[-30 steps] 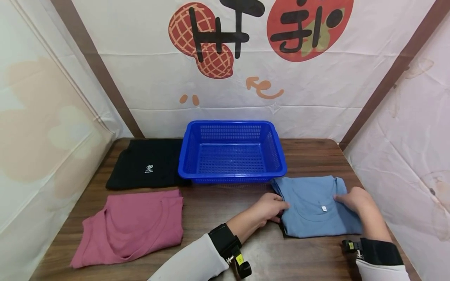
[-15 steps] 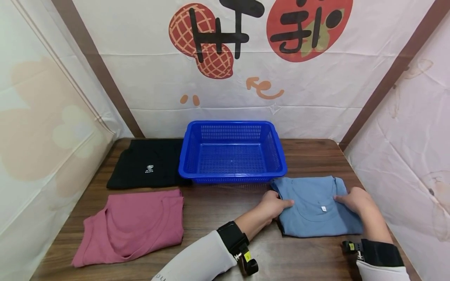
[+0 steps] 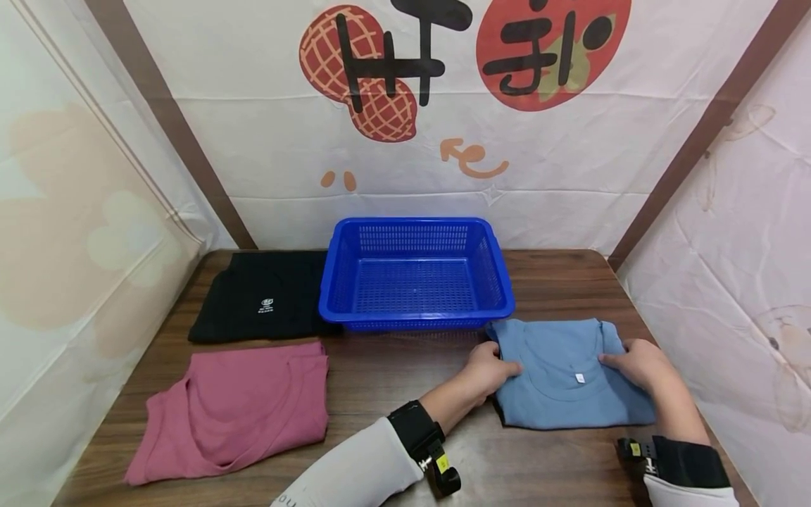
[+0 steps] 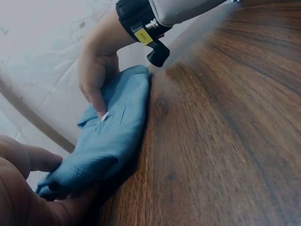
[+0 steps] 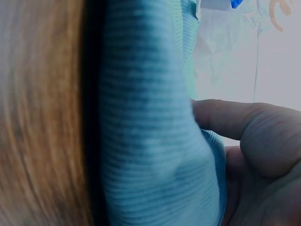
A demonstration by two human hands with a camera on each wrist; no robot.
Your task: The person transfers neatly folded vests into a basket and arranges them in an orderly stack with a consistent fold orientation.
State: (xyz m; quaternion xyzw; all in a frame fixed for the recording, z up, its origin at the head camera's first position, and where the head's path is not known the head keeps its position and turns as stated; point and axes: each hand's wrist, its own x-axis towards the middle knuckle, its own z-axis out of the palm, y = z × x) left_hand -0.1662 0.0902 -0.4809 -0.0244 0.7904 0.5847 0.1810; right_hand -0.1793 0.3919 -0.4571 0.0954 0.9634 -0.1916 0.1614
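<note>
A folded blue T-shirt (image 3: 557, 405) with a small white neck tag lies at the right of the table. My left hand (image 3: 486, 372) pinches its left edge, thumb on top and fingers tucked beneath; the left wrist view shows the folded layers between thumb and fingers. On the opposite side, my right hand (image 3: 645, 366) holds the right edge with the thumb pressed on the upper face. In the right wrist view that thumb (image 5: 225, 115) lies against the ribbed cloth, while the other fingers are mostly hidden behind the fold.
An open blue plastic basket (image 3: 415, 320) stands at the back middle of the wooden table (image 3: 405, 380). Left of it lies a folded black garment (image 3: 253, 289) with a small white print. A folded pink garment (image 3: 247, 401) lies in front of that. Printed cloth walls (image 3: 253, 141) enclose the table.
My left fingers, earlier beside the blue T-shirt's left edge, have slipped under it, and the thumb now lies on top. My right hand has kept its place.
</note>
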